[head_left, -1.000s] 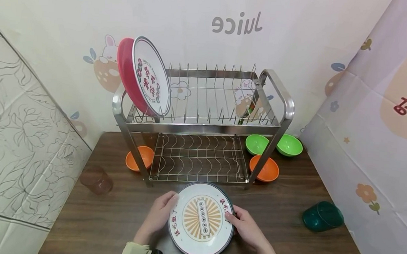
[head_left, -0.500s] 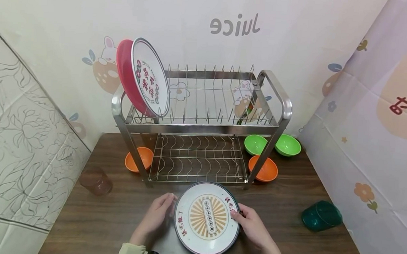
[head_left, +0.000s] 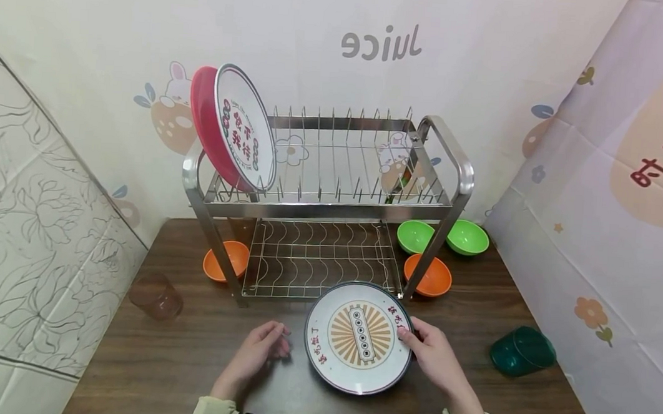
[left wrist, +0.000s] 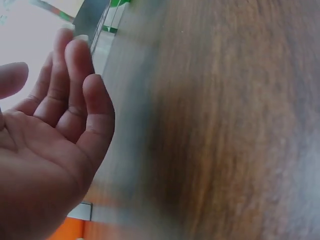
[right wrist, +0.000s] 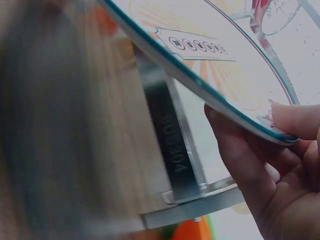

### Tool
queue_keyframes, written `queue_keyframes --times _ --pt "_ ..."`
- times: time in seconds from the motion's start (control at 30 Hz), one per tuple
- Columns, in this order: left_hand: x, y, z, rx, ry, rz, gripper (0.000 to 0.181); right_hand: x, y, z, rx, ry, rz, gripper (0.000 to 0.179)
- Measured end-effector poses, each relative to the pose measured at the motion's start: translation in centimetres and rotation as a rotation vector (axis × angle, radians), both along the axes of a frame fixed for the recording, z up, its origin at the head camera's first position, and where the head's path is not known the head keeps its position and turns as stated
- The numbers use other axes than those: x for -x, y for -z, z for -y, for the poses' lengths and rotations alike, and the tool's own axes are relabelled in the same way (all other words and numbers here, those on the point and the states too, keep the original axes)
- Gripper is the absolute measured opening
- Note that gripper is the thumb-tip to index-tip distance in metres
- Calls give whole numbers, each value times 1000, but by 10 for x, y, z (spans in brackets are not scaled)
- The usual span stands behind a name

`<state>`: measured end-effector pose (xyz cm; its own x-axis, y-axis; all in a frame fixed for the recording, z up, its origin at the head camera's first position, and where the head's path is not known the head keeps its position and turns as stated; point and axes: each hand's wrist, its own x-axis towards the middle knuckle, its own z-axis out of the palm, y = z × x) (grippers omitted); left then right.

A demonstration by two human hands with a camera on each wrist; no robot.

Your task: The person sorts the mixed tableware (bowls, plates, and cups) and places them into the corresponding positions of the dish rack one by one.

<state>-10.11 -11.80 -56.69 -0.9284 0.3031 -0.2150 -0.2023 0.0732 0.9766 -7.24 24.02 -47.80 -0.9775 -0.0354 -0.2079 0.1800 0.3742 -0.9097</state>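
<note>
A round white plate (head_left: 337,363) with a dark rim, a yellow sunburst centre and red characters is held in front of the dish rack. My right hand (head_left: 432,353) pinches its right edge, thumb on the top face and fingers beneath, as the right wrist view also shows with the plate (right wrist: 215,75) tilted. To the plate's left, my left hand (head_left: 259,353) is apart from it over the table, holding nothing. In the left wrist view the left hand (left wrist: 60,120) has its palm showing and fingers loosely bent.
A two-tier metal dish rack (head_left: 331,212) holds a white plate (head_left: 248,134) and a red dish (head_left: 202,100) upright at its upper left. Orange bowls (head_left: 431,278) and green bowls (head_left: 468,238) sit around its base. A brown cup (head_left: 157,296) is left, a teal cup (head_left: 523,351) right.
My left hand has let go of the plate's left edge. The right hand has carried the plate to the right and a little toward the rack.
</note>
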Motion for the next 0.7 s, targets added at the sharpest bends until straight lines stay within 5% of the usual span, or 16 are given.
queue_keyframes --times 0.27,0.5,0.7 --pt "0 9 3 -44 -42 141 44 2 -24 -4 -152 -24 -178 22" --pt "6 17 8 -72 -70 182 45 5 -46 -2 -297 -39 -467 10" --pt "8 19 10 -85 -90 205 44 9 -66 1 -348 -65 -686 20"
